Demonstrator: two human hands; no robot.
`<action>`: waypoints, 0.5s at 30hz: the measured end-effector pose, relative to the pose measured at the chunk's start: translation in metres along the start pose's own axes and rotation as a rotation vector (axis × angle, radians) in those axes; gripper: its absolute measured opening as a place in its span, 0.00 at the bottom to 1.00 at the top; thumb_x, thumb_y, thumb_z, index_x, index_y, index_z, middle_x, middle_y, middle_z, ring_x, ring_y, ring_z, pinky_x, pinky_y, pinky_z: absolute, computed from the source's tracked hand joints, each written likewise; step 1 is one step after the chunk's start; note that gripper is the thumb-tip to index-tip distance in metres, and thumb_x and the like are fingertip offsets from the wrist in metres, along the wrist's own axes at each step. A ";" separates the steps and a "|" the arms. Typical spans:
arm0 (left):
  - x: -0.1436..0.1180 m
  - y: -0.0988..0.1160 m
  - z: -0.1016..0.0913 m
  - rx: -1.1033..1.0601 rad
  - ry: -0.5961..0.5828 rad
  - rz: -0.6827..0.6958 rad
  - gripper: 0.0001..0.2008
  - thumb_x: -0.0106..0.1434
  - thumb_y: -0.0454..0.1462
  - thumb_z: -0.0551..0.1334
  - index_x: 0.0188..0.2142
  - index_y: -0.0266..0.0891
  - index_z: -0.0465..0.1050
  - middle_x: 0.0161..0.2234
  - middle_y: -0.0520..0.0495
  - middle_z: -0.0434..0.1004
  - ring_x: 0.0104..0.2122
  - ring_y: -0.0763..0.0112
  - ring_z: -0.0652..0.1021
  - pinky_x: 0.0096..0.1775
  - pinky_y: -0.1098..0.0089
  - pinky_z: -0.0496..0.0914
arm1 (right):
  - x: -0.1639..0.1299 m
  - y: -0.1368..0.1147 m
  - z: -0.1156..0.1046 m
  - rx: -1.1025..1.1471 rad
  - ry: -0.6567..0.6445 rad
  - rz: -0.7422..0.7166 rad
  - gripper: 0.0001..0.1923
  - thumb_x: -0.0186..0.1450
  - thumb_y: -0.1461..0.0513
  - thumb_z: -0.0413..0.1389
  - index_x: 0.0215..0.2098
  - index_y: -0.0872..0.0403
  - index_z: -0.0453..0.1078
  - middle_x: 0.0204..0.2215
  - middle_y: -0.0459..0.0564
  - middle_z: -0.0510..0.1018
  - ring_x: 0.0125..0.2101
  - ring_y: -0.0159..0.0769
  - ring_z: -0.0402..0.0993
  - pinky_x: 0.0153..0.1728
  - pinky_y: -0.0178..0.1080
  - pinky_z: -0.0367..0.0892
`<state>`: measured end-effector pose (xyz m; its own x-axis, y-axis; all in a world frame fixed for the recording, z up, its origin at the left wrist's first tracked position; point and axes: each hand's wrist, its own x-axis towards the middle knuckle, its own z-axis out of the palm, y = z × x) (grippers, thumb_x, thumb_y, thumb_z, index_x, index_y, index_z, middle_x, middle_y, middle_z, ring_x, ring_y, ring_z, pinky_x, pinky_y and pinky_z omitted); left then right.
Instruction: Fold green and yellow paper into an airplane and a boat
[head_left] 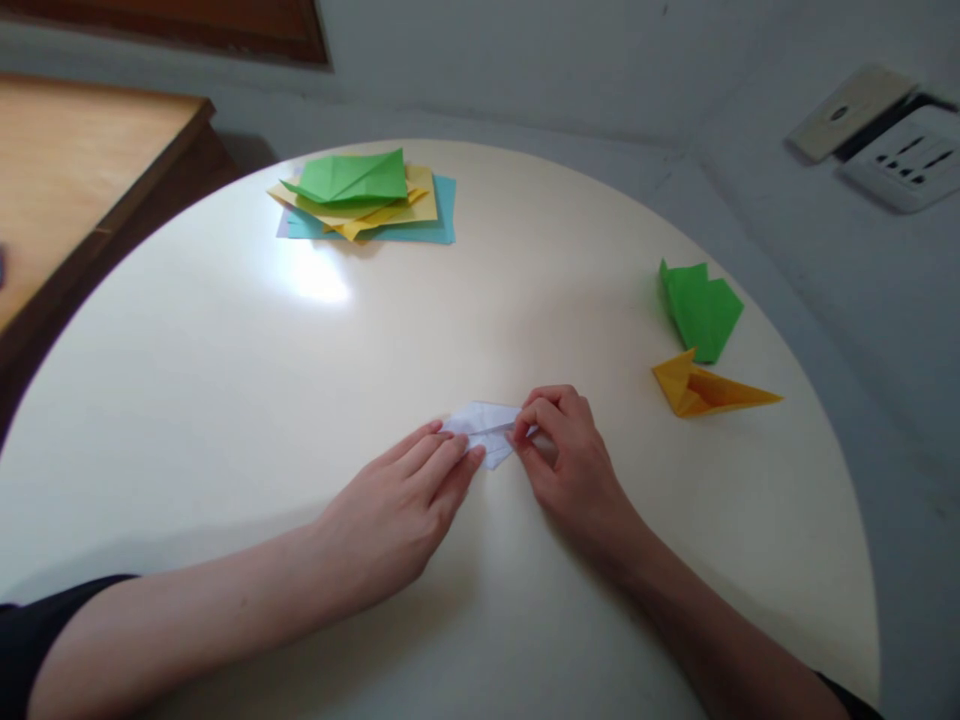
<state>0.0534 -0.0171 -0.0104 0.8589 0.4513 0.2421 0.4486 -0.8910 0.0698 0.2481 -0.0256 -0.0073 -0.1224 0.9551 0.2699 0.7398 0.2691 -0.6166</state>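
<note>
A small white folded paper (487, 420) lies on the table in front of me, with creases and layered flaps. My left hand (412, 490) rests over its left end, fingers close together, holding it against the table. At the paper's right end, my right hand (566, 450) is closed, with the thumb and index finger pinching the tip. The fingers hide both ends of the paper.
All this is on a round white table (225, 390). Far left lies a stack of coloured paper (442, 210) topped by a green folded sheet (352, 180). Toward the right edge are a green folded paper (701, 310) and an orange folded paper (712, 393). A wall socket (907, 160) is beyond.
</note>
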 end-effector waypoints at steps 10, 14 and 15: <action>0.002 -0.003 -0.005 0.043 0.037 -0.005 0.16 0.61 0.28 0.51 0.48 0.25 0.66 0.44 0.35 0.73 0.46 0.60 0.73 0.52 0.57 0.67 | -0.004 -0.003 -0.003 0.082 0.138 -0.045 0.07 0.59 0.68 0.53 0.27 0.51 0.60 0.26 0.45 0.67 0.30 0.34 0.66 0.31 0.38 0.64; 0.001 -0.004 -0.005 0.045 0.035 -0.012 0.16 0.62 0.28 0.51 0.48 0.26 0.67 0.45 0.35 0.73 0.48 0.59 0.72 0.53 0.56 0.67 | -0.004 -0.004 -0.005 0.080 0.154 -0.065 0.07 0.59 0.66 0.56 0.27 0.51 0.61 0.24 0.44 0.68 0.27 0.32 0.66 0.30 0.37 0.64; 0.001 -0.004 -0.005 0.042 0.032 -0.010 0.16 0.61 0.28 0.51 0.49 0.26 0.67 0.46 0.34 0.73 0.48 0.59 0.72 0.53 0.56 0.67 | -0.004 -0.005 -0.005 0.078 0.156 -0.073 0.07 0.59 0.66 0.56 0.27 0.51 0.61 0.24 0.44 0.68 0.27 0.32 0.66 0.29 0.37 0.64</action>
<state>0.0512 -0.0137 -0.0055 0.8461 0.4580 0.2728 0.4679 -0.8832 0.0318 0.2488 -0.0317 -0.0016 -0.0652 0.9036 0.4233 0.6785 0.3512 -0.6452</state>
